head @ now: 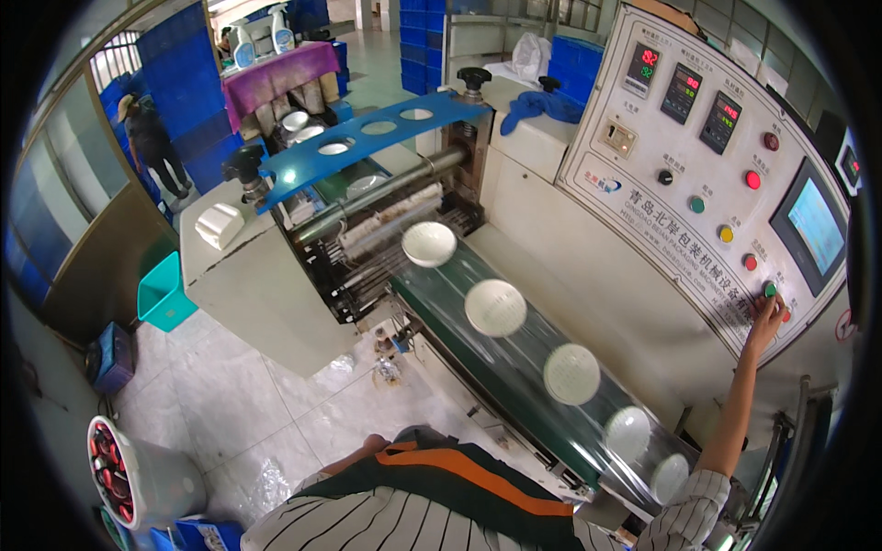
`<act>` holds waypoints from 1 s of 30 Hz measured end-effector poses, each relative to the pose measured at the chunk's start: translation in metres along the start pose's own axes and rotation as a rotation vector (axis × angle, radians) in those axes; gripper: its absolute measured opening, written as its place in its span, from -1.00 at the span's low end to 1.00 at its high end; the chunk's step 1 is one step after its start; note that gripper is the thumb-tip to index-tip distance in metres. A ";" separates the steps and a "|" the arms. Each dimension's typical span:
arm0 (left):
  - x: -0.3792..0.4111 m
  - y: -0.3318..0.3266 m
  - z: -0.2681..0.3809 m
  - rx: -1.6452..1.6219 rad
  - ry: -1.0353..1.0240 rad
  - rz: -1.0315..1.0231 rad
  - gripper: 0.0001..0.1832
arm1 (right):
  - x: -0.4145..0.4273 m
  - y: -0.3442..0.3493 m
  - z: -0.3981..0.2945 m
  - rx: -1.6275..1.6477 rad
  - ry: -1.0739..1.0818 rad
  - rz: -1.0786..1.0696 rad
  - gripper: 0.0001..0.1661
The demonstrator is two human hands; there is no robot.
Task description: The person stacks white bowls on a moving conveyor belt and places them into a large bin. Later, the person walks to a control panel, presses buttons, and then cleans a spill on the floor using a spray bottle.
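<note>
My right hand (767, 320) reaches up to the lower right of the machine's control panel (620, 172). Its fingertips are at a green push button (770, 289), beside a red one, and nothing is held. Low in the picture, part of my left hand (374, 444) shows by my body; its fingers are mostly hidden. Before me a green conveyor belt (475, 358) runs diagonally. Several white bowls (495, 308) lie along it in a row under clear plastic film (534, 324). The farthest bowl (428, 244) is beside the machine's rollers (389, 220).
A blue plate with round holes (379, 128) spans the machine between black knobs (243, 164). A teal bin (167, 293) and a white bucket of red and dark items (155, 475) stand on the left. Behind, a person (155, 144) stands near blue panels; spray bottles (281, 29) top a purple-covered table.
</note>
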State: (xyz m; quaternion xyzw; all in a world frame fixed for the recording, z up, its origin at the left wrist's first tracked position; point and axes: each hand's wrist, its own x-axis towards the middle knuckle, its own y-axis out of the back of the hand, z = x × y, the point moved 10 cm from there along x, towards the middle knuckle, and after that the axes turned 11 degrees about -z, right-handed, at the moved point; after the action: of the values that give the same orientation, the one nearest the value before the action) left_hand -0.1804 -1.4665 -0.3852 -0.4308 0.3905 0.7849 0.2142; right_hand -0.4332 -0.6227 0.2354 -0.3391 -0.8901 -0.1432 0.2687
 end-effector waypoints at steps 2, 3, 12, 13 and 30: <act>-0.009 0.003 0.010 0.049 -0.010 -0.017 -0.51 | 0.002 -0.001 0.004 -0.007 0.008 -0.014 -0.66; -0.011 0.002 0.005 0.072 -0.015 -0.026 -0.52 | 0.002 -0.008 0.008 0.008 0.003 -0.029 -0.66; -0.030 0.016 0.027 -0.039 -0.019 0.005 -0.55 | -0.002 0.000 -0.005 -0.004 0.030 -0.011 -0.66; -0.029 0.015 0.030 -0.025 -0.025 -0.001 -0.55 | -0.004 0.001 -0.009 -0.012 0.028 -0.002 -0.66; -0.032 0.020 0.018 -0.023 -0.058 0.053 -0.54 | -0.004 -0.008 -0.003 0.022 0.034 -0.001 -0.66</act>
State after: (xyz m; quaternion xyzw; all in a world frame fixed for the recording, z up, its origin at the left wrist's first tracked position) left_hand -0.1862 -1.4646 -0.3442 -0.4001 0.3862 0.8068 0.1996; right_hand -0.4349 -0.6319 0.2354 -0.3334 -0.8870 -0.1393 0.2875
